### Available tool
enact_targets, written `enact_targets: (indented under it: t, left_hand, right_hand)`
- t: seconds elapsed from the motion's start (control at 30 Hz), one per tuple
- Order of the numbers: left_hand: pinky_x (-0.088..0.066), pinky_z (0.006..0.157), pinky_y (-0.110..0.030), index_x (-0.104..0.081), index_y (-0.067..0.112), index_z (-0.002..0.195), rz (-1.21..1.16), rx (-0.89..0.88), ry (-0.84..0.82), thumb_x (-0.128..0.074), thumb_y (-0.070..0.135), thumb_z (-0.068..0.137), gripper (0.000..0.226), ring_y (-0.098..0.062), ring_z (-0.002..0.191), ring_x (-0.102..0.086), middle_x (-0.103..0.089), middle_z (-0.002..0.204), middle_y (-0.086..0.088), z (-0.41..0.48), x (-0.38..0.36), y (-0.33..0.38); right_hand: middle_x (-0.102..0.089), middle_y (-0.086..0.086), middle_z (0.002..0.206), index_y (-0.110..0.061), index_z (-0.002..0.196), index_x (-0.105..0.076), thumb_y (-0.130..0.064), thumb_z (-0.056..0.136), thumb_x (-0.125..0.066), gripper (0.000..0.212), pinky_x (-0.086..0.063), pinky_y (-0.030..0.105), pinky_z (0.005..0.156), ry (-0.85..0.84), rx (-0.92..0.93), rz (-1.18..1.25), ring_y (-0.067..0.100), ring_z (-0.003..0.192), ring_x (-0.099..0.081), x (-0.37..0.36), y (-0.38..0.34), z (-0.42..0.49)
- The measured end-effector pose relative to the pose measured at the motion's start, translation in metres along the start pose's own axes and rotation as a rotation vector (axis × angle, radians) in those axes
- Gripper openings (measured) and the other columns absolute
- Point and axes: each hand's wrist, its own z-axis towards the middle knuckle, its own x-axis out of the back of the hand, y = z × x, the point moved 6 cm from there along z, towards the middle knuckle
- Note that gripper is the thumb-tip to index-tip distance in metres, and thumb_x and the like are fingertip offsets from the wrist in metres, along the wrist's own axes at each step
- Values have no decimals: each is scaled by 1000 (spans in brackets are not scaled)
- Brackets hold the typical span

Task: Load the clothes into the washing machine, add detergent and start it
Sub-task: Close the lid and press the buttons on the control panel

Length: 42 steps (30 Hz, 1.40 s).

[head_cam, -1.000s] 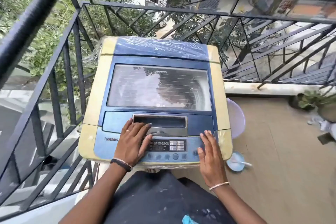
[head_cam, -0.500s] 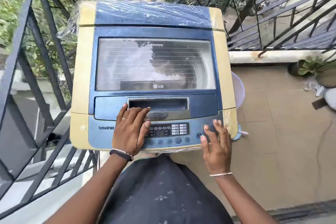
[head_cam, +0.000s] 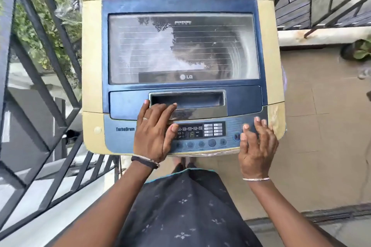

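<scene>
A blue and cream top-loading washing machine (head_cam: 92, 66) stands in front of me with its glass lid (head_cam: 183, 48) closed; the drum's contents are hidden by reflections. My left hand (head_cam: 154, 132) rests flat on the lid handle and the left part of the control panel (head_cam: 200, 132), whose display is lit. My right hand (head_cam: 257, 146) lies over the panel's right end, fingers loosely bent, fingertips by the round buttons there. No clothes or detergent are in view.
A black metal railing (head_cam: 40, 66) runs close along the machine's left side and behind it. Tiled balcony floor (head_cam: 321, 136) lies to the right, with a potted plant (head_cam: 359, 50) by the low wall. A floor drain grate (head_cam: 337, 212) is at lower right.
The view has tilted down and drawn closer to the machine. My right hand has slid up over the panel's right-hand buttons. My left hand has stayed on the handle.
</scene>
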Motion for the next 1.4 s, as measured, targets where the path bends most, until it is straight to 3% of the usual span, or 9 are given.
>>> enact_targets:
  t: [0.2, 0.43, 0.77, 1.1, 1.4]
  left_hand:
    - [-24, 117, -51, -59, 9, 129, -50, 19, 18, -14, 42, 101, 62, -27, 114, -55, -62, 118, -7, -1, 3, 1]
    - [-25, 116, -50, -60, 10, 127, -36, 28, 24, -17, 40, 101, 58, -27, 112, -56, -62, 117, -6, -1, 3, 3]
    - [-26, 116, -48, -61, 11, 125, -25, 35, 65, -16, 42, 101, 60, -27, 111, -57, -63, 116, -7, -3, 4, 5]
    - [-27, 116, -46, -62, 9, 123, -61, -13, 143, -19, 41, 101, 59, -27, 109, -57, -64, 115, -8, -5, 2, 3]
    - [-27, 117, -46, -63, 9, 123, -139, -6, 172, -18, 40, 101, 59, -25, 112, -57, -64, 118, -7, -8, 3, 0]
  right_hand:
    - [-55, 18, 137, -5, 110, -66, -20, 99, -43, 29, -27, 43, 116, -66, -172, 168, 38, 133, -44, 4, -4, 4]
    - [-50, 12, 141, -7, 116, -64, -27, 94, -47, 34, -29, 51, 114, -159, -264, 375, 28, 141, -37, 7, 1, 3]
    - [-45, 12, 146, -9, 114, -60, -24, 91, -45, 32, -27, 54, 114, -70, -297, 264, 32, 141, -34, 4, -11, 0]
    - [-41, 7, 149, -16, 115, -55, -17, 75, -48, 41, -17, 54, 118, -9, -372, 119, 32, 142, -33, -1, -23, 4]
    - [-42, 2, 149, -17, 122, -51, -16, 75, -52, 47, -14, 49, 120, -36, -388, 232, 28, 142, -34, 2, -17, 4]
